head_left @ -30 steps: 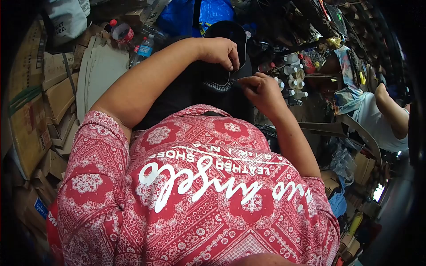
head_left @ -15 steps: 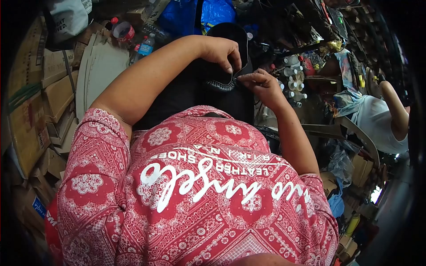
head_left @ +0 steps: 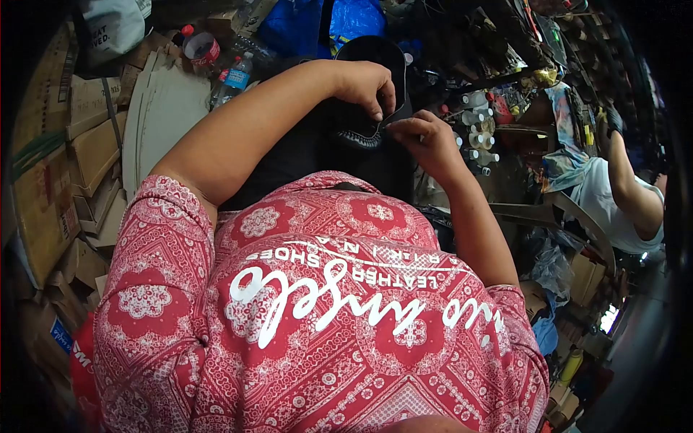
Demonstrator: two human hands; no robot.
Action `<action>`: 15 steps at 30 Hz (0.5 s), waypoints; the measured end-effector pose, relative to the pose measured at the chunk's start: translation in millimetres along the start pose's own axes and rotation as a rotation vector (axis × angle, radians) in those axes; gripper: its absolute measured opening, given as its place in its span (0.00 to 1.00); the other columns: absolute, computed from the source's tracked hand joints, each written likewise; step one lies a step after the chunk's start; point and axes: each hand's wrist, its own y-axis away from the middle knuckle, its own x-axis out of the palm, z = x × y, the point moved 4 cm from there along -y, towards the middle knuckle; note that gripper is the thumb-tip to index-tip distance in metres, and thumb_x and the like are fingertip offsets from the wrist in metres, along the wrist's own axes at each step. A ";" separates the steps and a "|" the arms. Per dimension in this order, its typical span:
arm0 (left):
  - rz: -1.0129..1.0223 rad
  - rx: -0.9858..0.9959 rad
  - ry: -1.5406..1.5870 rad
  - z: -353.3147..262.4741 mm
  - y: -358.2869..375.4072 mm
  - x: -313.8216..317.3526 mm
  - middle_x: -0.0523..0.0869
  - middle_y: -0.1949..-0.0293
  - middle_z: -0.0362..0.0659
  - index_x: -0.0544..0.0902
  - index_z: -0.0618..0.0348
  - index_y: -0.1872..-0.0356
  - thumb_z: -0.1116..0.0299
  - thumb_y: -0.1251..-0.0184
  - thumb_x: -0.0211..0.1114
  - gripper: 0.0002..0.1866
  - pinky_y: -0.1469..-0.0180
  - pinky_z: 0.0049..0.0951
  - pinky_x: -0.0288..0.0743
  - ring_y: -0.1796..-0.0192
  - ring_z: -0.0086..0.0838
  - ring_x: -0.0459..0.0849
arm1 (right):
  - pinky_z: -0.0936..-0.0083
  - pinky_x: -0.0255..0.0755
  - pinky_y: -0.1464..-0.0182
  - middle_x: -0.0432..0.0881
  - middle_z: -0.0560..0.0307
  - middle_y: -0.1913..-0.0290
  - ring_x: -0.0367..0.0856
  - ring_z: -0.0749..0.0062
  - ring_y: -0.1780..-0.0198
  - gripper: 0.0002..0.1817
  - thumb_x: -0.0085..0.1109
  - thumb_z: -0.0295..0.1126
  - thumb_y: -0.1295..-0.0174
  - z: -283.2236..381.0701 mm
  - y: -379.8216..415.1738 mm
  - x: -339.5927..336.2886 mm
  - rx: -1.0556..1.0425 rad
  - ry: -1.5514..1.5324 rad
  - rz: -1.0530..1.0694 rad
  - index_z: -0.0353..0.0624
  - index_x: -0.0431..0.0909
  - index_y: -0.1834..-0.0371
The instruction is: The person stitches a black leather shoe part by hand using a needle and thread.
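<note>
A black shoe upper [head_left: 397, 68], with a pale-edged rim and a ridged band at its near end, lies over my dark-clothed lap. My left hand [head_left: 363, 88] reaches over it from the left, thumb and fingers closed on the rim near the ridged end. From the right, my right hand [head_left: 427, 138] pinches at the same edge, its thumb and forefinger pressed together close to the left fingertips. Whether anything small sits between the right fingertips is hidden.
Flattened cardboard boxes [head_left: 94, 166] and a pale board [head_left: 162, 101] stand at the left, near plastic bottles [head_left: 235, 78]. A blue bag [head_left: 354, 27] lies ahead. Small bottles [head_left: 476, 133] cluster at the right, before a co-worker in a white shirt [head_left: 613, 195].
My hands stay almost in place at the shoe upper's edge, with only a slight shift. At the right, the co-worker's raised forearm has moved left and upward.
</note>
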 end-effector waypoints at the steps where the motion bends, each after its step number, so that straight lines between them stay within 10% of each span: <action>1: -0.001 -0.001 0.001 0.8 -1.4 0.3 0.78 0.58 0.43 0.88 0.52 0.60 0.68 0.55 0.75 0.16 0.44 0.32 0.70 0.49 0.36 0.77 | 0.74 0.73 0.59 0.77 0.58 0.68 0.78 0.67 0.64 0.10 0.63 0.25 0.44 -9.5 -1.0 2.3 -0.001 0.000 0.002 0.50 0.87 0.60; 15: -0.036 0.079 0.050 5.1 1.5 1.7 0.79 0.60 0.43 0.88 0.52 0.61 0.67 0.55 0.75 0.16 0.47 0.33 0.72 0.52 0.37 0.78 | 0.82 0.68 0.50 0.77 0.64 0.64 0.74 0.78 0.55 0.12 0.59 0.19 0.42 -39.1 -14.0 9.6 0.074 -0.416 0.196 0.45 0.86 0.58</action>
